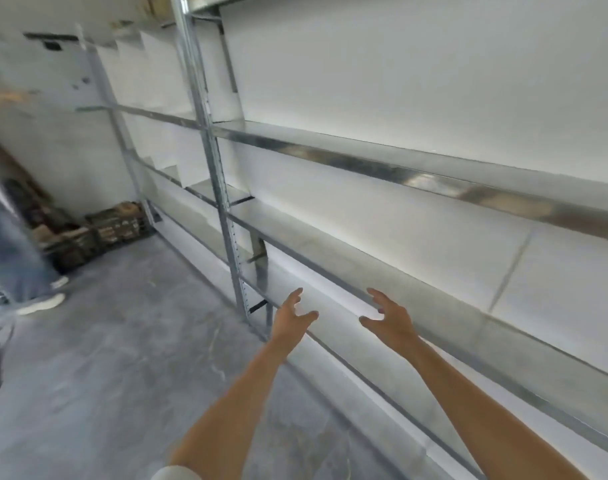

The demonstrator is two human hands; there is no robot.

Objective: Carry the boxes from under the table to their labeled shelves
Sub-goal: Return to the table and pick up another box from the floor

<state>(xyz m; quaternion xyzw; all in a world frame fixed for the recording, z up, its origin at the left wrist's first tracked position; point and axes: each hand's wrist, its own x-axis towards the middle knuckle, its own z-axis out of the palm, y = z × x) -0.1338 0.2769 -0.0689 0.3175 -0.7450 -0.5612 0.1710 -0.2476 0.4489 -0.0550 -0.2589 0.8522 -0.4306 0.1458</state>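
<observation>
Metal shelving (382,168) runs along the white wall, its shelves bare in the part I see. My left hand (290,318) and my right hand (387,317) are stretched out in front of a low shelf (347,271), fingers spread, palms facing each other, nothing between them. No box and no shelf label show in this blurred view.
A galvanised upright post (223,202) divides the shelf bays. Dark crates (98,233) with clutter stand in the far left corner on the grey concrete floor (122,358). Another person's legs and pale shoes (41,303) are at the left edge.
</observation>
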